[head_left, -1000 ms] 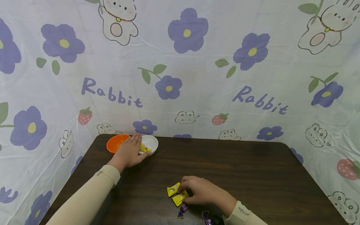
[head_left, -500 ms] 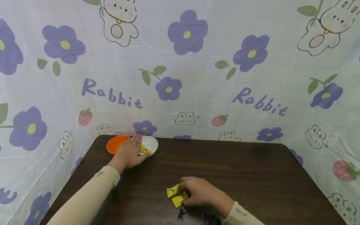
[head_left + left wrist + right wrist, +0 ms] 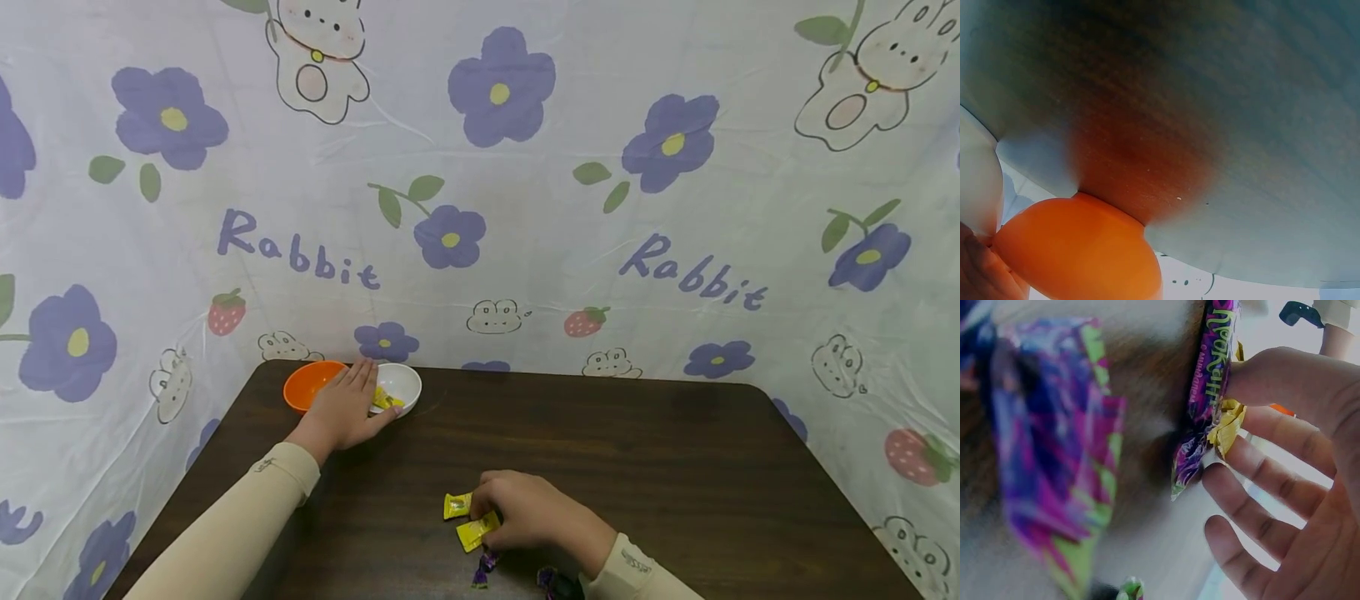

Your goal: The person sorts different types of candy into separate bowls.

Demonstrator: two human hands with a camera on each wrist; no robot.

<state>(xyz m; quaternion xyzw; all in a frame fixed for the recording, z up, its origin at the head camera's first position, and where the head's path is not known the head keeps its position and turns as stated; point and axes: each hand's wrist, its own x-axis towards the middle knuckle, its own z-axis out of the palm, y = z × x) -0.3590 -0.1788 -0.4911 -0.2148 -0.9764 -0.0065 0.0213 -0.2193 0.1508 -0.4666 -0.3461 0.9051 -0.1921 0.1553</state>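
Note:
My left hand rests with straight fingers across the meeting rims of an orange bowl and a white bowl. Yellow-wrapped candy lies inside the white one. At the table's near middle, my right hand pinches a yellow candy between thumb and fingers. Another yellow candy lies by its fingertips. Below the thumb is a purple-wrapped candy. In the right wrist view, a purple candy partly covers the yellow wrapper at the fingers.
More purple-wrapped candy lies under the right wrist, close and blurred in the right wrist view. The dark wooden table extends to a patterned cloth hanging behind its far edge. Both bowls stand at the far left corner.
The two yellow candies and my right hand have shifted slightly left. My left hand stays at the bowls.

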